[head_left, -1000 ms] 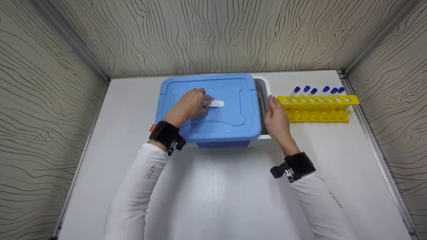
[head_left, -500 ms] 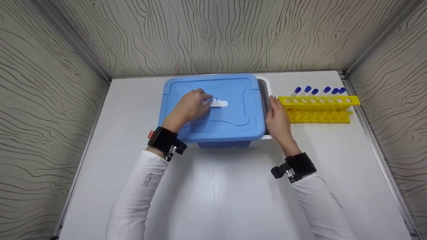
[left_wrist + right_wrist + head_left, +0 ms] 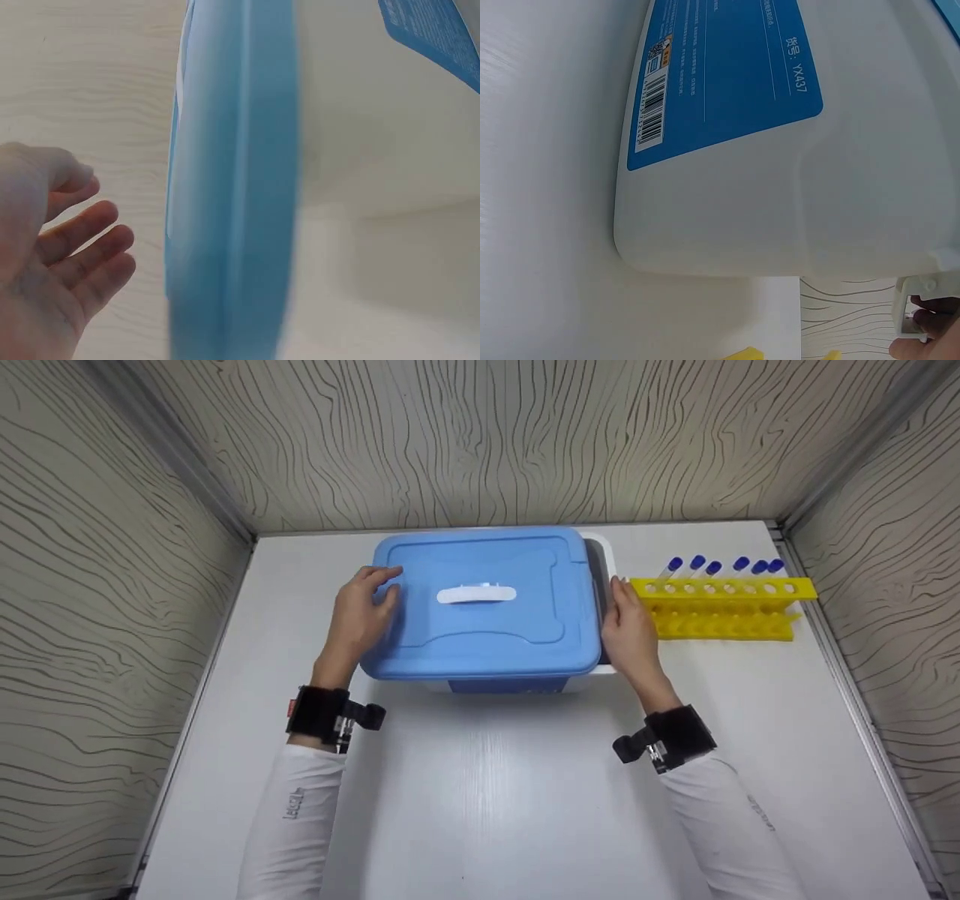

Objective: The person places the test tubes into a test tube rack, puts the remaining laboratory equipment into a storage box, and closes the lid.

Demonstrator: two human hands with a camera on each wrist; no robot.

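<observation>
While the blue plastic lid [image 3: 487, 600] sits slightly askew on the white plastic storage box [image 3: 604, 556] at the white surface's [image 3: 480, 795] far middle, the left hand [image 3: 358, 615] rests spread-fingered at its left edge; the right hand [image 3: 628, 631] touches the box's right rim, its fingertips partly hidden. A yellow test-tube rack [image 3: 720, 604] stands alongside.

Your right wrist camera shows the white box [image 3: 780, 202] filling most of the frame, its blue label [image 3: 727, 71] bearing a barcode and "YX437". Fingertips [image 3: 930, 334] of your right hand [image 3: 922, 341] touch the box's white rim at the lower right corner, with a scrap of the yellow rack [image 3: 744, 354] just below the box.
</observation>
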